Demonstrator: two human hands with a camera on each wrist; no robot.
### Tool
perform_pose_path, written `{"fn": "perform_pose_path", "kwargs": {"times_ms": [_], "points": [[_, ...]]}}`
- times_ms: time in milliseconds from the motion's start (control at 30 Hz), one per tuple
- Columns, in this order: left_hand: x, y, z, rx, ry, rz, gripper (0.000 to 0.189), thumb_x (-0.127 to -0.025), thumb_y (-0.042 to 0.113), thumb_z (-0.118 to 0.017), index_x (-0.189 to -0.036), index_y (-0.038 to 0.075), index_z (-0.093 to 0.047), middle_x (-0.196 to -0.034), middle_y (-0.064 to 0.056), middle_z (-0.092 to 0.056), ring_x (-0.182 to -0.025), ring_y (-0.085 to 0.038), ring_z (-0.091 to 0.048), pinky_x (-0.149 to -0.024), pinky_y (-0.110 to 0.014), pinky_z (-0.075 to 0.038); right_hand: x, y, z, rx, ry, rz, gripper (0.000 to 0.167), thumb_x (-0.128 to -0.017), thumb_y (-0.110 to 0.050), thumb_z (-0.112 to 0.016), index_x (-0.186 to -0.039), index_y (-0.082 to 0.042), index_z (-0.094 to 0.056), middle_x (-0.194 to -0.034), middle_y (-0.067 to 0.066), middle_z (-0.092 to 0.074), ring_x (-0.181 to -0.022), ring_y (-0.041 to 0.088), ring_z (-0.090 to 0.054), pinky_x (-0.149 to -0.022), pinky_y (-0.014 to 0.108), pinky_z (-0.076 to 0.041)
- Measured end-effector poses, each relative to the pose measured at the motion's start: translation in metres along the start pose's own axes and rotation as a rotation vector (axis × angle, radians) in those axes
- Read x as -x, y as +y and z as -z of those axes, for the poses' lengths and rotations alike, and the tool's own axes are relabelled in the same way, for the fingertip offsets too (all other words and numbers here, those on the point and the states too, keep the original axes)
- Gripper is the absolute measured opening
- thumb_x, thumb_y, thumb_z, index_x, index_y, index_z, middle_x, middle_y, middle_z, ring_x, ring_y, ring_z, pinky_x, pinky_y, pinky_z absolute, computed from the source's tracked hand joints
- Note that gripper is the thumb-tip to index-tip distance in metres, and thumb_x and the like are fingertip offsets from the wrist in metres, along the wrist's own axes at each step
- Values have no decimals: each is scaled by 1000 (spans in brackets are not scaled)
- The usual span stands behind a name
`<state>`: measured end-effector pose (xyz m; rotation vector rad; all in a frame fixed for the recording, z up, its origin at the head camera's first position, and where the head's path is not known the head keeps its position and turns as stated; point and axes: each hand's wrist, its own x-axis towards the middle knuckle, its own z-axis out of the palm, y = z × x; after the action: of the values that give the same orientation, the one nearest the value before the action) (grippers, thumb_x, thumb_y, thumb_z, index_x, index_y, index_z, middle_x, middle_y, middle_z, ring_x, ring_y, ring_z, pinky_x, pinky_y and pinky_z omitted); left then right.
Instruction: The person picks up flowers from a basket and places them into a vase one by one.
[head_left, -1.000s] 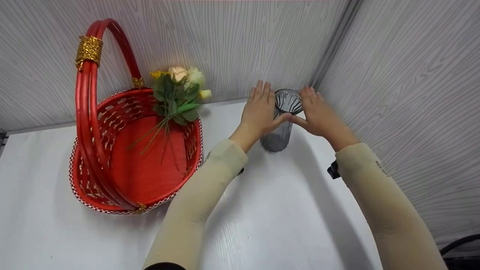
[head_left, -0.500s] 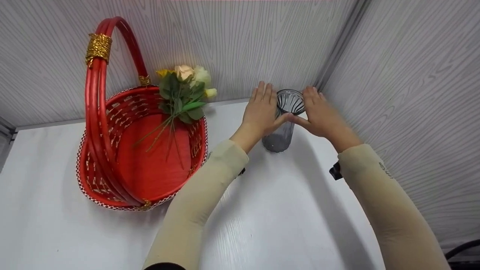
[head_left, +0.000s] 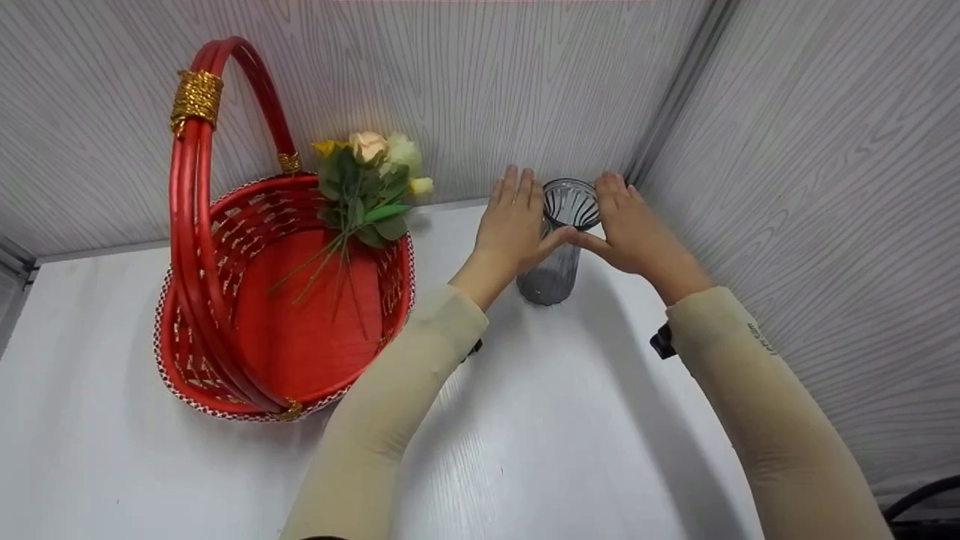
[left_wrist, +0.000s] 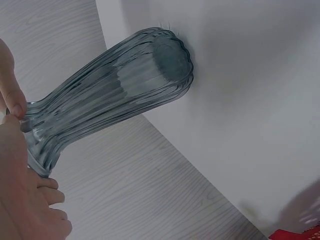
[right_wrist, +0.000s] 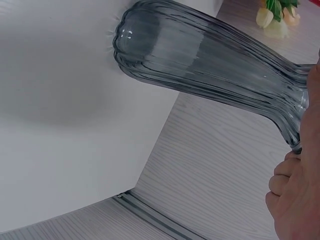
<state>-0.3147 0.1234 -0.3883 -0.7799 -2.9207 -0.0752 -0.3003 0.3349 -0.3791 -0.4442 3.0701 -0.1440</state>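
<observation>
A ribbed, grey-blue clear glass vase (head_left: 546, 286) with a flared rim stands upright on the white table near the back corner. My left hand (head_left: 511, 229) lies along the left of its rim, fingers straight. On the other side my right hand (head_left: 637, 234) touches the rim with extended fingers. Both thumbs meet in front of the vase, just below its mouth. The left wrist view shows the vase (left_wrist: 115, 87) full length, with the left hand (left_wrist: 30, 200) at its rim. From the right wrist the vase (right_wrist: 200, 55) and right hand (right_wrist: 300, 190) appear likewise.
A red woven basket (head_left: 304, 322) with a tall arched handle stands to the left. Several artificial flowers (head_left: 367, 180) with green leaves lie across its back right rim, stems inside. Wood-grain wall panels (head_left: 480, 90) close off the back and right side.
The vase and both hands have shifted slightly left, a little closer to the basket. The head view itself also moved a bit. Finger positions look the same.
</observation>
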Motion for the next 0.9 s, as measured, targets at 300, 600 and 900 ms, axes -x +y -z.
{"fn": "perform_pose_path", "kwargs": {"times_ms": [300, 600, 900], "points": [[7, -8, 2, 47, -17, 6, 99, -96, 75, -19, -158, -2, -15, -167, -19, -9, -155, -34, 1, -125, -45, -4, -2, -10, -2, 17, 24, 20, 114, -89, -81, -33, -157, 5, -2, -165, 25, -1, -154, 37, -1, -124, 51, -5], [14, -19, 1, 31, -26, 36, 98, -96, 74, -21, -158, -2, -16, -166, -19, -11, -154, -35, 0, -125, -46, -1, -7, -24, -5, 15, 34, 38, 115, -88, -83, -31, -158, 4, -1, -165, 24, 0, -154, 36, -1, -124, 51, -6], [21, -24, 2, 23, -5, 58, 98, -96, 74, -22, -157, -2, -19, -165, -20, -15, -154, -37, -4, -125, -46, -4, -8, -32, -6, 4, 29, 51, 114, -89, -81, -33, -157, 5, -1, -165, 24, 0, -154, 34, 0, -125, 49, -5]]}}
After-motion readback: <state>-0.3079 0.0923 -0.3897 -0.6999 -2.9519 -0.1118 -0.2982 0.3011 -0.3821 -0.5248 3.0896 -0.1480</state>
